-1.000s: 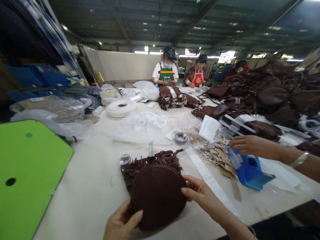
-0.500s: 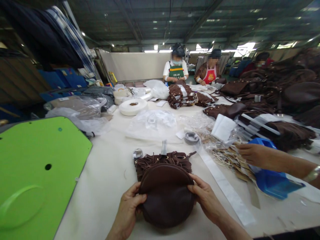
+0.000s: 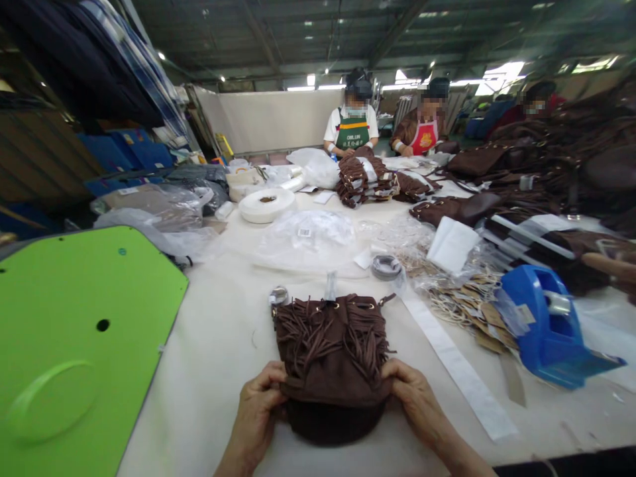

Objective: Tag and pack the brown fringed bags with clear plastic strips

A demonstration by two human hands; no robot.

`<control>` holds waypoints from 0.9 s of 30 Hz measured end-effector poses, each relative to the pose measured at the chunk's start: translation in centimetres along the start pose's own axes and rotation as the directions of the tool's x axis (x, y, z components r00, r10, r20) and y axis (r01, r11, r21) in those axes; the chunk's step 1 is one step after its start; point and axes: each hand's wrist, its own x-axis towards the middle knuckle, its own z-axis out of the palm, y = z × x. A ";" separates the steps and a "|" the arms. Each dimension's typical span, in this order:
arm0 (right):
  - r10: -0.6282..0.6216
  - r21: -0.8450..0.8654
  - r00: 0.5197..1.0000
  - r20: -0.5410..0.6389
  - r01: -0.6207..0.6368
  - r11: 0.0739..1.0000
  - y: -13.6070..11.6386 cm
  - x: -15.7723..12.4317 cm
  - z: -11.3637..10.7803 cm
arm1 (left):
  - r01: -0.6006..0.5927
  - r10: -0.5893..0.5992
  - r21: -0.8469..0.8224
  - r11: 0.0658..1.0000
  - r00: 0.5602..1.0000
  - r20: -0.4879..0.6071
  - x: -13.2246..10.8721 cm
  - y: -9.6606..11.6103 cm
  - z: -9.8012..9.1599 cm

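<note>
A dark brown fringed drawstring bag (image 3: 335,351) lies on the pale table in front of me, its eyelets and opening pointing away. My left hand (image 3: 261,401) grips its left lower corner, fingers closed on the edge. At the right lower corner, my right hand (image 3: 412,394) pinches the edge the same way. The rounded dark base (image 3: 335,421) shows below the fringe, nearest to me. A clear plastic strip stands up at the bag's top, and a small wrapped coil (image 3: 278,296) sits by its upper left corner.
A green board (image 3: 89,331) covers the left side. To the right are a blue tape dispenser (image 3: 544,331), brown tags (image 3: 489,324) and a long white strip (image 3: 457,364). A white roll (image 3: 267,205) and plastic bags lie beyond. Co-workers stand behind stacked brown bags; another person's blurred hand is at far right.
The bag's round base has tipped down toward me, so the fringed side now shows. Both hands still hold its lower edge. The other person's hand has moved right, away from the tags.
</note>
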 end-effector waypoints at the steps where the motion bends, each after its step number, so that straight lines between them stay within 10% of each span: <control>1: -0.004 -0.002 1.000 0.005 0.004 1.000 -0.1 -0.1 -0.1 | -0.015 0.014 0.021 1.000 0.999 0.033 -0.2 0.2 -0.1; 16: -0.231 -0.373 0.958 0.167 0.279 0.885 -0.3 -0.8 -0.5 | -0.264 0.219 0.470 0.842 0.964 0.149 -1.6 -0.6 -1.5; 21: -0.164 -0.286 0.983 0.086 0.182 0.941 -0.4 -0.9 -0.6 | -0.282 0.271 0.403 0.871 0.959 0.084 -2.0 -0.2 -0.6; 27: -0.070 -0.180 0.998 -0.006 0.068 0.981 -6.3 -0.1 0.9 | -0.213 0.242 0.212 0.954 0.963 -0.120 -1.4 4.3 1.3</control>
